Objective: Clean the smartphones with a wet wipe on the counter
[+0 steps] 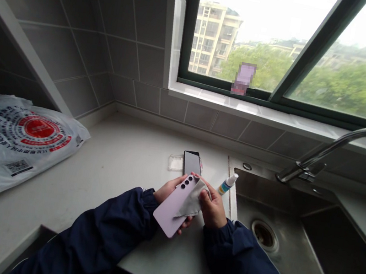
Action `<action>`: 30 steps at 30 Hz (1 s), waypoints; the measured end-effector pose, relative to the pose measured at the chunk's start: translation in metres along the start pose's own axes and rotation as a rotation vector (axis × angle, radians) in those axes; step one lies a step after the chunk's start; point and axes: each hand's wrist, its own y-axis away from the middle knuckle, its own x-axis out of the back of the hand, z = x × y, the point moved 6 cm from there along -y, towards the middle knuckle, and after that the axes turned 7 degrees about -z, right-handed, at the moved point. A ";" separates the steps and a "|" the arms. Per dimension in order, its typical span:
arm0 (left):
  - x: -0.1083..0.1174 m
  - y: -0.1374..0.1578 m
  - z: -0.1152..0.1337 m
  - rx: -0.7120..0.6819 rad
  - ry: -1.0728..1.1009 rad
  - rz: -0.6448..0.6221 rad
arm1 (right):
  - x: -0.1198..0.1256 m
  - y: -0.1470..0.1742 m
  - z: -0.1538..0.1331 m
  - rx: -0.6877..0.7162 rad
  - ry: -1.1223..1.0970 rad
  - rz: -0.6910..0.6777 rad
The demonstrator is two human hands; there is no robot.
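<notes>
A lilac smartphone [168, 212] lies tilted in my left hand [166, 191], its back with three black camera lenses facing up. My left fingers wrap beneath it and their tips show at its right edge. My right hand [214, 207] pinches a light grey cleaning cloth [191, 202], which rests against the upper right of the phone's back. Just beyond my hands a second, dark-screened phone [192, 162] lies on the counter, its near end hidden. To the right of it stands a small white spray bottle [227, 184] with a blue and yellow label, looking tilted in this view.
A clear plastic case [175, 163] sits left of the dark phone. The steel sink [293, 228] with its curved faucet [326, 153] is at the right. A white plastic bag [29, 140] with red print lies on the counter [112, 163] at the left. The window is behind.
</notes>
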 end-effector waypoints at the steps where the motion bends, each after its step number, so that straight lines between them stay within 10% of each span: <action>1: -0.001 0.000 0.000 0.005 0.001 0.005 | 0.000 0.000 0.000 0.000 -0.004 -0.005; 30: 0.015 -0.001 0.003 -0.074 0.031 0.129 | 0.016 0.005 -0.003 -0.029 0.275 0.288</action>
